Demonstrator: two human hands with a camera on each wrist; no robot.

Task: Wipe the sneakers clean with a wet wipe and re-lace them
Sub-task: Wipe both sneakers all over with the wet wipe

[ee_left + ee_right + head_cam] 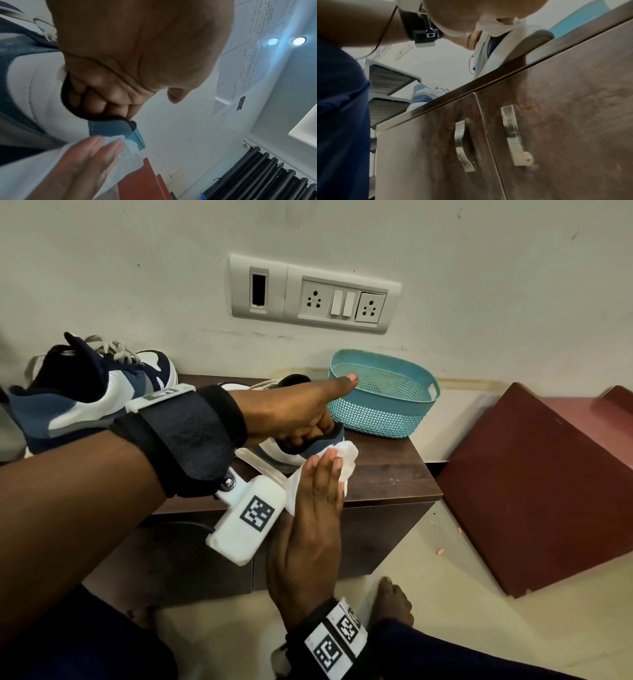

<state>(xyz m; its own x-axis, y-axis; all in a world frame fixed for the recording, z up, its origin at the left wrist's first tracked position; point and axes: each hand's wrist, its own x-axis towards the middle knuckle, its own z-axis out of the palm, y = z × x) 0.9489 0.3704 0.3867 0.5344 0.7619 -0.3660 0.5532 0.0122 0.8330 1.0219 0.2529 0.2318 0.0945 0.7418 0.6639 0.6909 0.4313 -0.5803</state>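
Head view: my left hand (294, 416) hooks its curled fingers inside the heel collar of the sneaker (274, 451) lying on the dark wooden cabinet top (387, 474), thumb stretched out over the shoe toward the teal basket (380, 419), while my right hand (310, 525), fingers straight and together, presses a white wet wipe (346, 460) flat against the heel end just below that hold. The left wrist view shows the same: fingers (96, 100) tucked under the dark collar rim, the blue heel tab beneath them, the wipe (126, 150) spread over it under my right fingertips (106, 147). The sneaker's long axis appears to run from the heel at my right palm away toward the wall, toe hidden behind my left forearm, so the unwiped length lies beyond and left of the wiping hand. My right hand is nearer the heel; my left is the anchor. I judge the wiping step under way, with the next stroke needing to travel forward along the side while the collar hold keeps the shoe from sliding. The second sneaker (89, 392), laces still threaded, sits well apart at the left. Re-lacing is not yet begun
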